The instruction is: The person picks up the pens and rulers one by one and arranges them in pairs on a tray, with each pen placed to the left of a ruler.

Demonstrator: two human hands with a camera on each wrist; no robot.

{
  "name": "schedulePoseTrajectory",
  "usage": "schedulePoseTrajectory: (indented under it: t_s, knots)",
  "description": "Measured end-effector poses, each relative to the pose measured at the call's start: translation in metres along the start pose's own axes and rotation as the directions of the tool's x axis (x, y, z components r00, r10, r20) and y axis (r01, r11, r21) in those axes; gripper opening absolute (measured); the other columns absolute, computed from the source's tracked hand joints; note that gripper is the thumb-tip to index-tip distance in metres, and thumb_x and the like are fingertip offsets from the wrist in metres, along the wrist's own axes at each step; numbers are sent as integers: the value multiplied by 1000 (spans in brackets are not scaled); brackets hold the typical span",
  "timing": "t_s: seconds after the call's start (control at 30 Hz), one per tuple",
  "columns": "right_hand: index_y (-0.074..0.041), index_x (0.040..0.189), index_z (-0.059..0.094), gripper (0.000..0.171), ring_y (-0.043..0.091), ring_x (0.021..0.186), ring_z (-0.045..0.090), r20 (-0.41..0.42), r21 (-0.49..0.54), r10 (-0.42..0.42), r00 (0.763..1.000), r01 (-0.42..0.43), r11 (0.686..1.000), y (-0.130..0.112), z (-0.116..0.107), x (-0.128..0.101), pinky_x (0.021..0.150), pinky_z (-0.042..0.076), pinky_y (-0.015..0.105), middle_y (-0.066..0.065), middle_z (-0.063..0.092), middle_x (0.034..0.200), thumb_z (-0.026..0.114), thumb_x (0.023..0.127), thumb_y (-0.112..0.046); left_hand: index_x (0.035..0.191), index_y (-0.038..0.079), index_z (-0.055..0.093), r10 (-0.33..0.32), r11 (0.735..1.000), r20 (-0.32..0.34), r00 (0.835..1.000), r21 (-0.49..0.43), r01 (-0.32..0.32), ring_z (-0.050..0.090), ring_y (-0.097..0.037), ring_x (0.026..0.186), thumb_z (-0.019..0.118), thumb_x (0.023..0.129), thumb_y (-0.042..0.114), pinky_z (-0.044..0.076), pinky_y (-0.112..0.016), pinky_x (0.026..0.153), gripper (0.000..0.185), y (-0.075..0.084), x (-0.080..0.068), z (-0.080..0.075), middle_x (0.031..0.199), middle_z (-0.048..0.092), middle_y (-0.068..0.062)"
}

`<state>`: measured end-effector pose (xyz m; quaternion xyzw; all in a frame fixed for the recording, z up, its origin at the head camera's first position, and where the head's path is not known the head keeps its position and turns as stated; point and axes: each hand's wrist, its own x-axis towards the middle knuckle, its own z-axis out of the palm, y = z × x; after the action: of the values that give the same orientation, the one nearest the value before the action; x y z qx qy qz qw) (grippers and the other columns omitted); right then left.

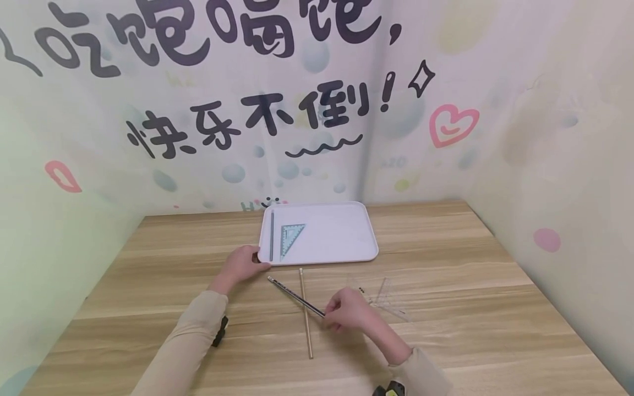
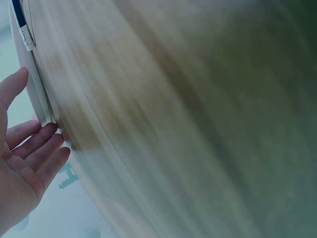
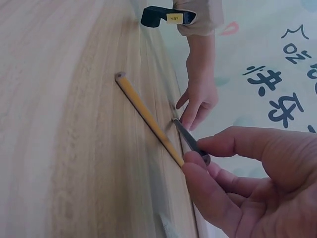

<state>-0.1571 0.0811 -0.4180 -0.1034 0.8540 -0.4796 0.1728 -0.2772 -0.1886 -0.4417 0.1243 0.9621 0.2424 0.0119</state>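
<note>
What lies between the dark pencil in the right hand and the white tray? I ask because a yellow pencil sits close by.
The right hand pinches the dark pencil, which crosses over the yellow pencil on the table. Beyond its tip, only bare wood shows before the tray. The left hand touches the tray's near-left corner, off to the side.

On the wooden counter (image 1: 446, 258) lie clear plastic set squares (image 1: 383, 300), near the right edge of the view. Behind stands a pale wall cloth (image 1: 520, 137) with dark Chinese letters (and one pink heart (image 1: 452, 125)).
</note>
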Motion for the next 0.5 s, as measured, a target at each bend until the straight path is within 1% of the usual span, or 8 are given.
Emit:
schedulePoseTrajectory:
  t_s: [0.13, 0.3, 0.4, 0.5]
  knots:
    - [5, 78, 64, 9, 13, 54, 59, 30, 117, 40, 999, -44, 992, 7, -4, 3, 53, 51, 28, 8, 61, 65, 66, 73, -2, 73, 8, 55, -3, 1000, -3, 1000, 3, 3, 42, -15, 62, 71, 76, 27, 34, -28, 57, 25, -1, 0, 0, 65, 48, -2]
    - [9, 87, 63, 16, 10, 54, 58, 105, 285, 90, 990, -117, 951, 17, -10, 6, 54, 51, 25, 7, 61, 66, 63, 76, -2, 72, 8, 54, -1, 1000, -10, 1000, 9, 1, 42, -15, 61, 71, 76, 27, 33, -28, 56, 26, -1, 1, 1, 64, 47, -2]
    - [10, 89, 62, 18, 10, 55, 58, 138, 348, 113, 984, -155, 925, 20, -13, 6, 55, 51, 24, 9, 62, 68, 62, 76, -2, 71, 8, 53, -1, 1000, -10, 1000, 8, 1, 41, -15, 61, 71, 77, 27, 33, -28, 56, 26, -1, 1, 1, 64, 47, -2]
    - [11, 92, 61, 20, 10, 56, 58, 153, 379, 127, 980, -177, 908, 23, -15, 6, 55, 50, 23, 10, 62, 70, 61, 76, -1, 71, 8, 52, 3, 1000, -13, 1000, 7, -3, 41, -15, 60, 71, 77, 27, 33, -28, 55, 27, -1, 1, 1, 63, 46, -2]
